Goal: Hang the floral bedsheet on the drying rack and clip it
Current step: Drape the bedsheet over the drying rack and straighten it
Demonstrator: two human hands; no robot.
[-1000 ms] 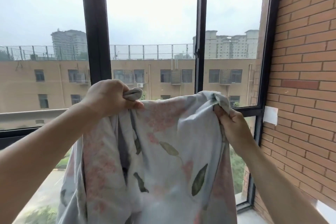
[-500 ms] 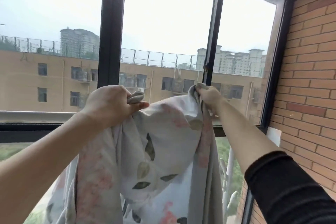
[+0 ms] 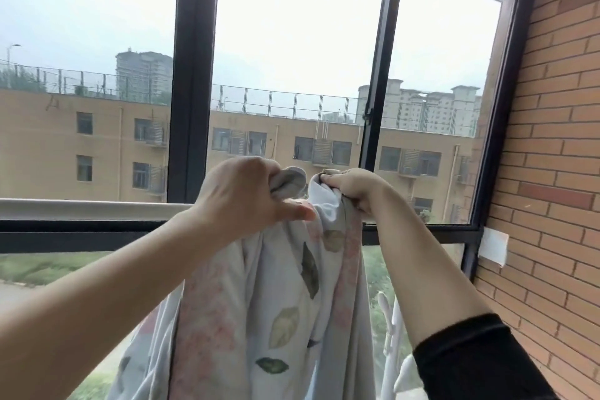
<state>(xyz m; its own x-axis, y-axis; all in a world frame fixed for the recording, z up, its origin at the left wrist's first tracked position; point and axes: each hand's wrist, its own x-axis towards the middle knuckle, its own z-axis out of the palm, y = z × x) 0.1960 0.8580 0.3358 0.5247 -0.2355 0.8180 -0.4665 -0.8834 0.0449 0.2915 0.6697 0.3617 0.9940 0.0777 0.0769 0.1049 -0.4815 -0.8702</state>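
The floral bedsheet [image 3: 276,312], pale with pink blooms and green leaves, hangs in folds in front of the window. My left hand [image 3: 243,195] grips a bunched corner of its top edge. My right hand [image 3: 350,188] grips the top edge close beside it, fingers curled round the cloth. The two hands are nearly side by side. A white rack part [image 3: 391,328] shows low down, to the right of the sheet and behind my right arm. No clip is in view.
A dark-framed window [image 3: 193,91] fills the view, with a pale horizontal rail [image 3: 84,208] across it at hand height. A brick wall [image 3: 558,172] closes the right side, with a white plate [image 3: 493,247] on it. Buildings lie outside.
My right hand has moved left along the sheet's top edge toward my left hand, bunching the cloth between them. The view has tilted upward.
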